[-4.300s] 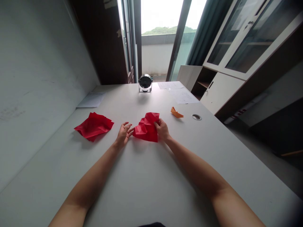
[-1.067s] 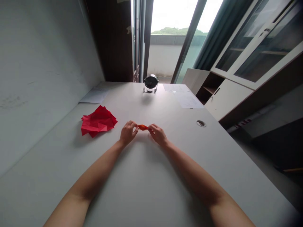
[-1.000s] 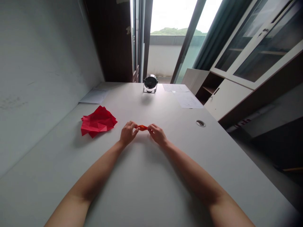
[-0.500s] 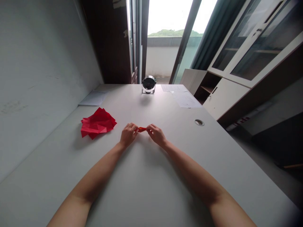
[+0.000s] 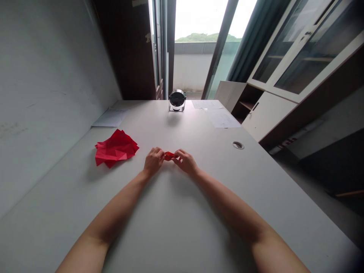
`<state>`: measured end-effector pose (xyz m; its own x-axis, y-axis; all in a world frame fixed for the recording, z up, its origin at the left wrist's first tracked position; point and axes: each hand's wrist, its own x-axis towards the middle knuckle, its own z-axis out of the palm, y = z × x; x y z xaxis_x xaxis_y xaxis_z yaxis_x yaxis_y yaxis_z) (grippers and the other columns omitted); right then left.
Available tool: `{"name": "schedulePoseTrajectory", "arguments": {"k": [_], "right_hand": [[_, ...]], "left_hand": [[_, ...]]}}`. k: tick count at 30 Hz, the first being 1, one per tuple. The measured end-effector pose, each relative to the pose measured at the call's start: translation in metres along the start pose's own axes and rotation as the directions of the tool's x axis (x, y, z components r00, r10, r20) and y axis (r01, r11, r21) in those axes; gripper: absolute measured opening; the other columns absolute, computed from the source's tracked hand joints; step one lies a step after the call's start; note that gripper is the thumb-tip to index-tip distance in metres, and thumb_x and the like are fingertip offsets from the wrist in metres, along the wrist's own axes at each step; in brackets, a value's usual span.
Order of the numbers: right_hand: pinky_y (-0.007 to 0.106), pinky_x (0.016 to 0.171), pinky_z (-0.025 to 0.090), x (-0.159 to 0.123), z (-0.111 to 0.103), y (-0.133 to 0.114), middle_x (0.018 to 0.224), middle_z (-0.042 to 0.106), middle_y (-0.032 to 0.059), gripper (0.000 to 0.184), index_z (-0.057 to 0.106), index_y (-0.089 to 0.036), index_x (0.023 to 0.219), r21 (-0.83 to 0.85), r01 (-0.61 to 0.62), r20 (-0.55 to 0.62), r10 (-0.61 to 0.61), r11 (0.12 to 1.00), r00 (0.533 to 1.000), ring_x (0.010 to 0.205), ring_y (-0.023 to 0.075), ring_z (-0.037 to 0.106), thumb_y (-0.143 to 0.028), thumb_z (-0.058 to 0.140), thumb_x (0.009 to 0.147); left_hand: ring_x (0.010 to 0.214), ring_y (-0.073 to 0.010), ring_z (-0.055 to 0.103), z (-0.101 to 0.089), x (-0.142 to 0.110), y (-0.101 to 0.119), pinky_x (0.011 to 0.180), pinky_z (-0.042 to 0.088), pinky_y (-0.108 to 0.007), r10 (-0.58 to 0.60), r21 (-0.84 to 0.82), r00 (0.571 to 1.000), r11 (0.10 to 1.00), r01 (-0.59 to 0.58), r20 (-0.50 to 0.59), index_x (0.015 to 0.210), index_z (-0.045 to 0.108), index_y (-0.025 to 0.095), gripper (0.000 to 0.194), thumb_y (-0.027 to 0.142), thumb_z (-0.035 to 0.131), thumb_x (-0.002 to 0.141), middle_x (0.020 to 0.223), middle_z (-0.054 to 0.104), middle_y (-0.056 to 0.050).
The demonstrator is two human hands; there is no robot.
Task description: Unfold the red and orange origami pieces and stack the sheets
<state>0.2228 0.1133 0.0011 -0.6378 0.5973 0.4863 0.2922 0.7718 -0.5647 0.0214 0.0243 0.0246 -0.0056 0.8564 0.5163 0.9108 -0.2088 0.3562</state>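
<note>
A small folded red paper is held low over the white table, stretched between my two hands. My left hand pinches its left end, fingers closed. On the other end, the fingertips of my right hand are closed too. Both ends of the paper are partly hidden by the fingers, and its folds are too small to make out. To the left of my left hand lies a loose pile of creased red paper sheets.
At the far edge of the white table stands a round black device on a silver stand. White papers lie at the back left and back right. A round cable hole is on the right. Cabinets flank the table.
The folded red paper has turned or opened a little and looks broader in the middle. My right hand has shifted slightly left. The whole view has moved a bit.
</note>
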Motion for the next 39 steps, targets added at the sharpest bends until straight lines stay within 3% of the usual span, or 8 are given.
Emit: {"name": "schedulePoseTrajectory", "arguments": {"k": [4,7,9,12,16,19,28,39], "right_hand": [[0.023,0.067,0.045,0.001,-0.001,-0.004,0.099,0.064,0.0026,0.007,0.062,-0.023,0.098,-0.039,-0.036,-0.023,0.035,0.999,0.999,0.067,0.011,0.058,-0.03,0.061,0.096],[0.023,0.068,0.046,0.001,0.0,-0.006,0.104,0.063,0.0035,0.011,0.063,-0.024,0.105,-0.063,-0.024,-0.012,0.023,0.998,1.0,0.07,0.0116,0.06,-0.023,0.061,0.094],[0.023,0.069,0.046,0.001,0.001,-0.005,0.107,0.063,0.0039,0.015,0.063,-0.024,0.108,-0.083,-0.006,-0.003,0.006,0.997,1.0,0.071,0.0115,0.06,-0.02,0.061,0.094],[0.024,0.07,0.046,0.001,0.001,-0.004,0.108,0.062,0.0039,0.013,0.063,-0.024,0.107,-0.125,0.015,-0.006,-0.016,0.992,1.0,0.076,0.0126,0.061,-0.021,0.061,0.094],[0.024,0.072,0.045,0.001,0.0,-0.001,0.105,0.062,0.0042,0.008,0.064,-0.023,0.102,-0.169,0.047,-0.013,-0.05,0.985,0.999,0.081,0.0143,0.06,-0.021,0.058,0.097],[0.025,0.073,0.046,0.001,-0.002,-0.002,0.104,0.062,0.0055,0.01,0.063,-0.022,0.098,-0.202,0.076,-0.022,-0.082,0.976,0.996,0.087,0.0165,0.059,-0.02,0.053,0.099],[0.033,0.08,0.051,0.002,-0.009,-0.011,0.113,0.065,0.009,0.014,0.059,-0.022,0.098,-0.216,0.184,-0.065,-0.202,0.959,0.977,0.102,0.022,0.057,-0.02,0.046,0.103],[0.037,0.084,0.053,0.003,-0.019,-0.008,0.113,0.067,0.0094,0.013,0.056,-0.022,0.096,-0.216,0.169,-0.136,-0.201,0.962,0.97,0.106,0.023,0.058,-0.016,0.045,0.1]], "left_hand": [[0.095,-0.0255,0.054,0.004,0.0,0.003,0.085,0.046,-0.04,-0.039,-0.195,0.999,0.98,0.032,-0.033,0.09,0.06,0.022,0.01,0.022,0.052,0.095,0.099,0.06,-0.009],[0.095,-0.0241,0.056,0.013,0.0,0.004,0.081,0.048,-0.037,-0.165,-0.452,0.986,0.882,0.136,-0.024,0.089,0.06,0.021,0.01,0.027,0.053,0.094,0.099,0.06,-0.009],[0.091,-0.022,0.058,0.019,0.0,0.004,0.079,0.049,-0.035,-0.259,-0.642,0.965,0.734,0.222,0.038,0.088,0.059,0.019,0.015,0.032,0.054,0.094,0.099,0.061,-0.008],[0.087,-0.0195,0.061,0.022,0.001,0.006,0.083,0.049,-0.034,-0.357,-0.841,0.914,0.419,0.342,0.193,0.091,0.06,0.017,0.021,0.038,0.057,0.093,0.097,0.064,-0.007],[0.095,-0.0235,0.067,0.017,0.002,0.011,0.094,0.048,-0.041,-0.319,-0.91,0.868,0.038,0.413,0.381,0.099,0.064,0.015,0.029,0.042,0.062,0.09,0.103,0.068,-0.009],[0.097,-0.0261,0.068,0.014,0.003,0.01,0.096,0.048,-0.045,-0.312,-0.908,0.853,-0.123,0.401,0.419,0.095,0.064,0.014,0.029,0.042,0.065,0.089,0.105,0.069,-0.011],[0.073,-0.014,0.061,0.023,0.007,-0.011,0.079,0.049,-0.03,-0.565,-0.926,0.738,-0.297,0.235,0.369,0.079,0.055,0.016,0.017,0.027,0.058,0.092,0.079,0.061,-0.003],[0.067,-0.0125,0.059,0.023,0.007,-0.023,0.061,0.047,-0.024,-0.624,-0.931,0.692,-0.276,0.237,0.362,0.082,0.052,0.018,0.015,0.026,0.058,0.093,0.075,0.053,0.0]]}}
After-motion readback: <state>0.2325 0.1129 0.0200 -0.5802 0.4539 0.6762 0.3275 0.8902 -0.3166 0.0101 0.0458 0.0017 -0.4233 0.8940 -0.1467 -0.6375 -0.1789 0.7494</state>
